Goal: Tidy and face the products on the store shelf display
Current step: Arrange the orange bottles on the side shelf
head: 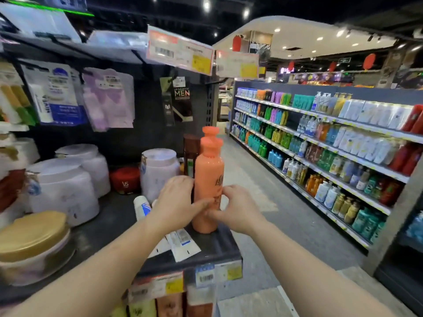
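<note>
Orange plastic stands out at the corner of a dark store shelf (219, 245), where a tall orange bottle (208, 179) sits upright near the shelf's right end, a second orange cap just behind it. Both hands meet on the bottle's lower half: the left hand (176, 202) wraps it from the left with the thumb laid across the front, and the right hand (238, 209) grips it from the right, fingertips touching the printed label. A brown bottle (190, 154) stands just behind and to the left. A white tube (142, 205) lies on the shelf beside the left wrist, and flat white packets (180, 242) rest under the forearm. Further left sit several large white jars (64, 188), a small red jar (125, 179) and a gold-lidded tub (32, 239). Hanging sachets (107, 97) fill the back panel above, with price tags (180, 50) on the rail overhead and more tags (206, 274) along the shelf's front edge. Across the aisle, rows of coloured bottles (320, 145) line the facing shelves.
</note>
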The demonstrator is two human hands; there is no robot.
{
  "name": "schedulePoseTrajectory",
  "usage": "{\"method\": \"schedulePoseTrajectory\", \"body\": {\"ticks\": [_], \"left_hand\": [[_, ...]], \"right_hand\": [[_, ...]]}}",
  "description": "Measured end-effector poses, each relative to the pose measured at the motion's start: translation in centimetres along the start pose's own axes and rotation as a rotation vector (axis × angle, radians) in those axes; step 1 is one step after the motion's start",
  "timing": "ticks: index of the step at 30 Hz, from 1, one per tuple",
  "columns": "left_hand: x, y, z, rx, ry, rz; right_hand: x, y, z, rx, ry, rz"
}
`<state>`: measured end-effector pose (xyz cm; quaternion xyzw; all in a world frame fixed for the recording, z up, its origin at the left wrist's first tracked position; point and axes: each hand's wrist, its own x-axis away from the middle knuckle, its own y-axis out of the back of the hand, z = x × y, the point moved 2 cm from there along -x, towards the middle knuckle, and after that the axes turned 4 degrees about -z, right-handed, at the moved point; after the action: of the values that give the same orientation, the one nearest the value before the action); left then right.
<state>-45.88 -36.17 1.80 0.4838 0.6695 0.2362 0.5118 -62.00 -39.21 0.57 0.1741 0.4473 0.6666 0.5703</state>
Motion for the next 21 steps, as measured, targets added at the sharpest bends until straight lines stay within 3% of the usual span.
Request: {"method": "schedulePoseTrajectory", "body": {"ticks": [11,16,21], "left_hand": [[4.1,0.9,-8.3,0.144,0.269,-0.205],[5.5,-0.7,-10.4,0.245,0.369,-0.189],[4.7,-2.8,-12.8,0.354,0.356,-0.219]], "right_hand": [[-0.1,5.3,-2.5,-0.172,0.413,0.192],[1.1,6.0,-4.2,-0.337,0.326,0.351],[1.2,7.3,-6.8,-0.408,0.276,0.346]]}}
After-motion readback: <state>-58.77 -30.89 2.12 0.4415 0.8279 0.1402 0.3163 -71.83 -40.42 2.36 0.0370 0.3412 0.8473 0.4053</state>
